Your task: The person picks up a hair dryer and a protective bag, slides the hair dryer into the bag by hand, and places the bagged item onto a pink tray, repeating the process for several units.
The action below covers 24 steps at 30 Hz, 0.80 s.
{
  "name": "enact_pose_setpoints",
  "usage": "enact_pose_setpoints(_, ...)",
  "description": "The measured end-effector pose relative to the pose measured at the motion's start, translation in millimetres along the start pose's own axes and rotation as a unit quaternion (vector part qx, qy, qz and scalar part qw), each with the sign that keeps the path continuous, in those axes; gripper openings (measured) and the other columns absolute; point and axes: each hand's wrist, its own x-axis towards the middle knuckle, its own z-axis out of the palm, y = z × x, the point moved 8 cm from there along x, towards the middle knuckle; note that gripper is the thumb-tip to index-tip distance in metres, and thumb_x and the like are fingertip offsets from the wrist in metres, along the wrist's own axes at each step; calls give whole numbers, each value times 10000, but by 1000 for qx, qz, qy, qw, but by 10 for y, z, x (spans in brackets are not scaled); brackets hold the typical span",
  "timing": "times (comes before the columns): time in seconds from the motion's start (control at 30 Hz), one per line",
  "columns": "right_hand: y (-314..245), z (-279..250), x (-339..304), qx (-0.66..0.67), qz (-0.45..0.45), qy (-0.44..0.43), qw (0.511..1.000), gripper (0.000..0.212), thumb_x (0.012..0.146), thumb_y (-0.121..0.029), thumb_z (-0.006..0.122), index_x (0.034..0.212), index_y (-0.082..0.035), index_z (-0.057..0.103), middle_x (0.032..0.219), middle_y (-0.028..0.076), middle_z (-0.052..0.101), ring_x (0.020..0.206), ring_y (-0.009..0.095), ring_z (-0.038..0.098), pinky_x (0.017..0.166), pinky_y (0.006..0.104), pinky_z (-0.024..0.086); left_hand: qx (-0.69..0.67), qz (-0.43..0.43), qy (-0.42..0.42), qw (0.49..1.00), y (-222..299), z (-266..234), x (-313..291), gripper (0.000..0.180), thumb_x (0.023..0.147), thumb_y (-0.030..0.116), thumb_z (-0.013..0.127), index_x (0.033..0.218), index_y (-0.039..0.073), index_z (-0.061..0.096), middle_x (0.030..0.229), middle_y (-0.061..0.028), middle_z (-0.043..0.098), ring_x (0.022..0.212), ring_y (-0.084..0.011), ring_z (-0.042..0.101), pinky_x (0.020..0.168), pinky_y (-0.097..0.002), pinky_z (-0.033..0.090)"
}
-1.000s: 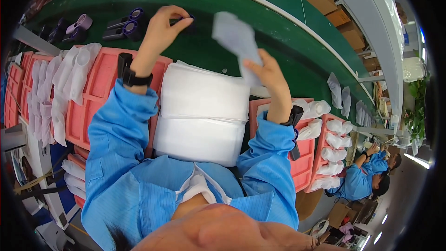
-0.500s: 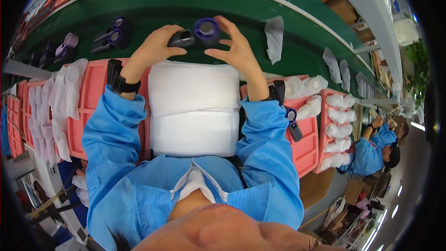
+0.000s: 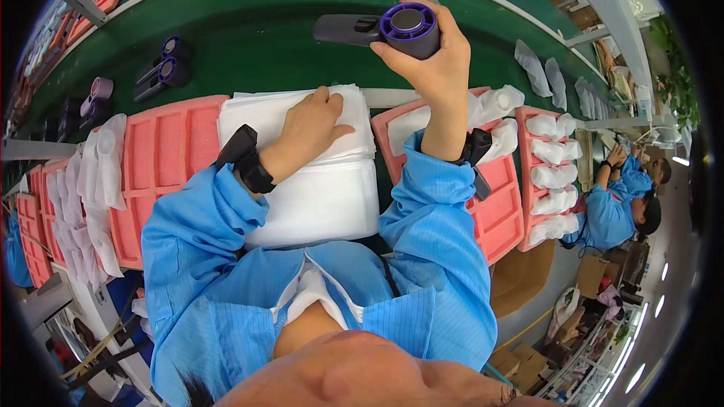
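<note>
A person in a blue smock leans over a bench, seen from above. Nearest, a stack of white foam sheets lies between pink moulded trays. The left hand rests flat and open on the top sheet, fingers spread. Just beyond, the right hand is raised and closed around a small handheld fan with a purple round head and dark grey handle, held above the green conveyor belt. Farther left on the belt lie more purple fans. To the right, trays hold white-wrapped items.
</note>
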Motion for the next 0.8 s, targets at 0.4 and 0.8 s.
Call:
enact_pose_setpoints(0.4, -12, -346, -91, 55, 68, -99, 991, 569, 565, -79, 824, 1083, -13, 598, 930, 51, 631, 875, 126, 604, 807, 250, 478, -297, 0, 46, 954, -405, -202, -24, 116, 853, 118, 662, 856, 43, 573, 759, -9, 544, 621, -105, 514, 551, -251, 402)
enact_pose_setpoints(0.8, -454, 397, -156, 73, -150, -191, 967, 633, 512, -54, 829, 1101, -40, 598, 1015, 90, 599, 926, 202, 594, 779, 295, 491, -592, -28, 189, 783, -386, -997, -308, 110, 930, 141, 587, 949, 38, 553, 837, 4, 602, 717, -72, 533, 655, -216, 434)
